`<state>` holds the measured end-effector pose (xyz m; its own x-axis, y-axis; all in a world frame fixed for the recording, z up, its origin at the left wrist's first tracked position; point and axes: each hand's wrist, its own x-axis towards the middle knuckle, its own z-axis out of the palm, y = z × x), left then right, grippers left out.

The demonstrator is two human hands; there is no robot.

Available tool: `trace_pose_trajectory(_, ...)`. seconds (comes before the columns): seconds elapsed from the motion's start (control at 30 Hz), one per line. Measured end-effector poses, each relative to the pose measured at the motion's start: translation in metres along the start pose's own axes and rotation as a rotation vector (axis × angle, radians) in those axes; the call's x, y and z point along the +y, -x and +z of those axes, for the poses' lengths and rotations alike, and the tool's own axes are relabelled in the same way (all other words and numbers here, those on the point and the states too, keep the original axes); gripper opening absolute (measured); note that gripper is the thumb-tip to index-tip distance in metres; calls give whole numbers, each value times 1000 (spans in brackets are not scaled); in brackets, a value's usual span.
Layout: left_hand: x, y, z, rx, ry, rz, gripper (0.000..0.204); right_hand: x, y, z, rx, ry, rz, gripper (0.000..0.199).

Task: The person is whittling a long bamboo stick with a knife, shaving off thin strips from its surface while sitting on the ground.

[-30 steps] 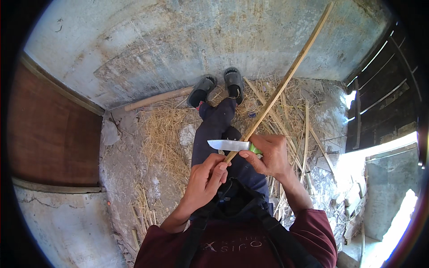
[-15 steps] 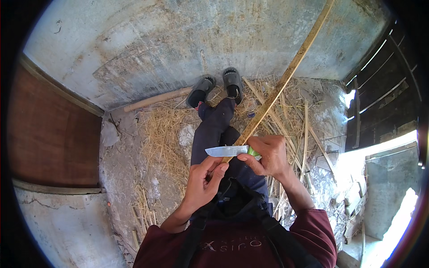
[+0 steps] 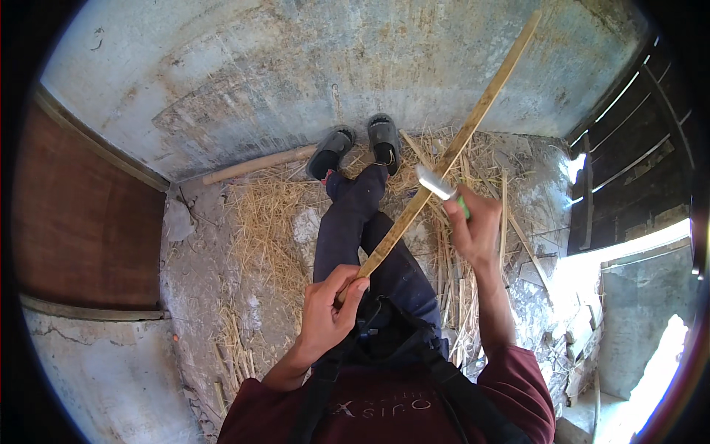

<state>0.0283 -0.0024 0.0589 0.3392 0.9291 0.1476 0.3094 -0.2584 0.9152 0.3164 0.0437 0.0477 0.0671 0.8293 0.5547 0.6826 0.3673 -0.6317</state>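
A long, flat bamboo strip (image 3: pixel 474 122) slants from my lap up toward the far wall on the right. My left hand (image 3: pixel 330 305) is closed round its near end, thumb on top. In my right hand (image 3: pixel 475 223) is a knife (image 3: pixel 435 182) with a green handle, gripped in a closed fist. Its blade lies across the strip around mid-length, pointing up and left, slightly blurred by motion. Most of the handle is hidden by my fingers.
Straw-like shavings (image 3: pixel 270 229) and loose bamboo strips (image 3: pixel 505 237) litter the ground round my crossed legs. A bamboo pole (image 3: pixel 259 163) lies along the stained wall (image 3: pixel 296 66). A brown panel (image 3: pixel 92 214) stands at left, dark slats (image 3: pixel 629 163) at right.
My right hand and the knife have moved away from me along the strip, from beside my left hand to about mid-length. The strip has slid nearer to me, its far end now in view.
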Motion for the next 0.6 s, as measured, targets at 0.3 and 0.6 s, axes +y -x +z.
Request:
trace_pose_trajectory(0.3, -15, 9, -3, -18, 100, -83, 13, 15, -25, -11, 72, 80, 34, 44)
trace_pose_trajectory(0.6, -11, 3, -5, -12, -4, -1, 9, -19, -3, 8, -47, 33, -231, 41)
